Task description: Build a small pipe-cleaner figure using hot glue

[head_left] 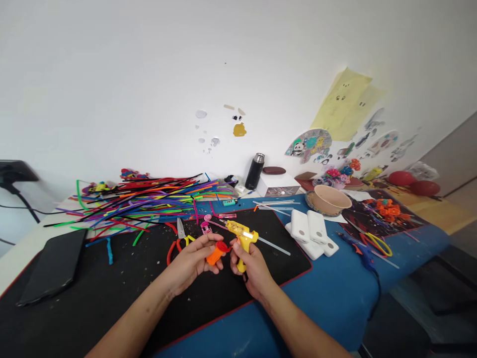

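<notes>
In the middle of the view my left hand (194,262) is closed around a small orange cylinder (215,255) with a red top, which looks coiled from pipe cleaner. Close beside it, my right hand (253,268) grips the handle of a yellow glue gun (243,237). A clear glue stick (275,245) pokes out of the gun's rear, and its nozzle points to the upper left. Just beyond my hands lies a small pink figure (206,227). Scissors with red and yellow handles (181,233) rest on the black mat (126,288), left of my left hand.
Many coloured pipe cleaners (149,201) are heaped at the back left. A black tablet-like slab (54,266) lies at the left. White power-bank-like blocks (313,231), a beige bowl (331,200) and a blue glue gun (359,248) stand to the right. A black flask (255,172) stands behind.
</notes>
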`<action>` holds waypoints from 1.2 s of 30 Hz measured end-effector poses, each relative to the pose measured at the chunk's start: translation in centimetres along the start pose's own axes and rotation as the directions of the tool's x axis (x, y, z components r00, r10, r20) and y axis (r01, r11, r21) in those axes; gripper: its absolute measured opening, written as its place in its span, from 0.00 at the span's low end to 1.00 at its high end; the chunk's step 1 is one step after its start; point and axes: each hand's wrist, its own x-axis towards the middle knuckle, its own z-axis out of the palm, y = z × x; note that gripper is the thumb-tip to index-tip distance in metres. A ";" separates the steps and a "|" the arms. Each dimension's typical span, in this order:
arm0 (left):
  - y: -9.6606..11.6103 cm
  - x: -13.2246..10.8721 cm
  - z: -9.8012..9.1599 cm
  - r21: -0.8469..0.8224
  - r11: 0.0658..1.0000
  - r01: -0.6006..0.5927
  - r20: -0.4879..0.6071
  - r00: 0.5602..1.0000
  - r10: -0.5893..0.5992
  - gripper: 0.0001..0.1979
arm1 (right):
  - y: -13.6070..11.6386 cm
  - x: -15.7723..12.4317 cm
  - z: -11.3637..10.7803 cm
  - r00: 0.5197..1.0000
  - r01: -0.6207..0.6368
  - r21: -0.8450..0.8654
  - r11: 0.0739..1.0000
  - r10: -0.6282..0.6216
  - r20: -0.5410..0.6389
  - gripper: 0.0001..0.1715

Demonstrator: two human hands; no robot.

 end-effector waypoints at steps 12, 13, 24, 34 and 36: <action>-0.2 0.1 0.2 0.034 0.999 0.018 -0.007 1.000 -0.018 0.21 | 0.5 0.3 0.5 1.000 -0.017 0.017 1.000 0.018 -0.014 0.28; -0.2 0.2 0.2 0.028 0.999 0.020 -0.016 1.000 -0.020 0.21 | 0.6 0.3 0.5 1.000 -0.018 0.023 1.000 0.019 -0.017 0.28; -0.4 0.4 0.0 -0.008 1.000 -0.001 -0.089 0.996 0.001 0.20 | 0.6 0.2 0.5 0.996 0.020 0.063 0.998 -0.014 -0.089 0.27; -0.4 0.7 0.0 -0.031 0.997 -0.072 -0.179 0.982 0.065 0.19 | 0.4 -0.3 0.7 0.983 0.043 0.091 0.995 -0.026 -0.181 0.24; -0.6 0.8 -0.1 0.046 0.992 -0.116 -0.215 0.969 0.123 0.19 | 0.8 -0.4 0.8 0.984 0.034 0.089 0.995 -0.018 -0.175 0.24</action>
